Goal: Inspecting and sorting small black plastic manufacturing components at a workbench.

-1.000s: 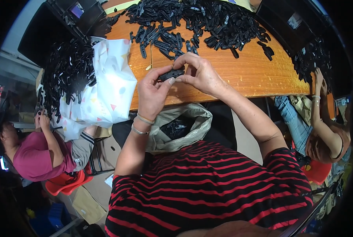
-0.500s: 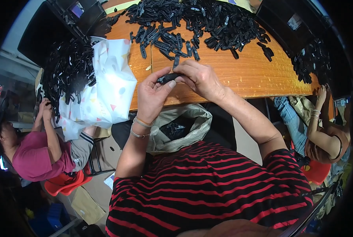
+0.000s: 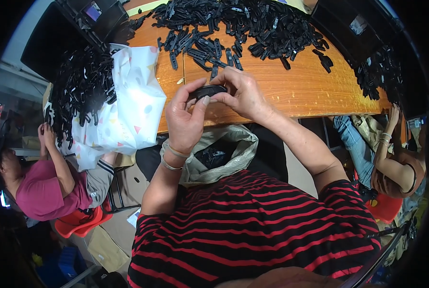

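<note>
Just above the table's near edge, my left hand (image 3: pixel 184 117) pinches a small, elongated black plastic part (image 3: pixel 208 91) between thumb and fingers. My right hand (image 3: pixel 247 98) has its thumb and fingers closed on the right end of that same part. The part lies nearly level between both hands, and the fingertips hide its ends. Just beyond my right fingers, a similar loose black part (image 3: pixel 214 72) rests on the table. Farther back a large heap of black plastic parts (image 3: pixel 277 36) spreads over the wood.
Below my hands an open woven sack (image 3: pixel 247 141) holds dark pieces. A patterned white plastic sheet (image 3: pixel 137 96) lies at left beside another black heap (image 3: pixel 85 86). Black bins (image 3: pixel 356 29) stand on both sides. People sit working at left (image 3: pixel 46 187) and right (image 3: pixel 397 168).
The black part has turned to lie more level. My right fingers have shifted their grip along its right end. The person at left has drawn their hands slightly left.
</note>
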The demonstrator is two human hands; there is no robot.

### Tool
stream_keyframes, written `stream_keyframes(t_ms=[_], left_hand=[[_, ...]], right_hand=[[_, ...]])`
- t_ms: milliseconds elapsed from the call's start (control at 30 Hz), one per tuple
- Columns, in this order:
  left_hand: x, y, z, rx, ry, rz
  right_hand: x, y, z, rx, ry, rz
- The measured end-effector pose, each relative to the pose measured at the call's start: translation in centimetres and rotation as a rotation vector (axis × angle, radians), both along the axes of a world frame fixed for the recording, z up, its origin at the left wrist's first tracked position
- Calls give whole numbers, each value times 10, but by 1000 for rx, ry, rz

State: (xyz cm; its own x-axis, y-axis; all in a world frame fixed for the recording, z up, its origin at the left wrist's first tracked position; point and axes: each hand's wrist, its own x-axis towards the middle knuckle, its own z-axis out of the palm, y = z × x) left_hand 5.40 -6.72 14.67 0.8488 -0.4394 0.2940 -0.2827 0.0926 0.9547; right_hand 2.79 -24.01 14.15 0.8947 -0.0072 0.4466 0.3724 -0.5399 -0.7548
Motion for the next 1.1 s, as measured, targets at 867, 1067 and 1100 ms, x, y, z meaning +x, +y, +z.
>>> stream_keyframes(t_ms=[867, 1067, 1100], left_hand=[[-37, 41, -71, 619, -546, -87], [-6, 10, -54, 544, -449, 79], [6, -3, -52, 549, -472, 112]], right_hand=[[-7, -94, -56, -171, 298, -86], [40, -153, -48, -710, 50, -397], [48, -167, -57, -790, 4, -410]])
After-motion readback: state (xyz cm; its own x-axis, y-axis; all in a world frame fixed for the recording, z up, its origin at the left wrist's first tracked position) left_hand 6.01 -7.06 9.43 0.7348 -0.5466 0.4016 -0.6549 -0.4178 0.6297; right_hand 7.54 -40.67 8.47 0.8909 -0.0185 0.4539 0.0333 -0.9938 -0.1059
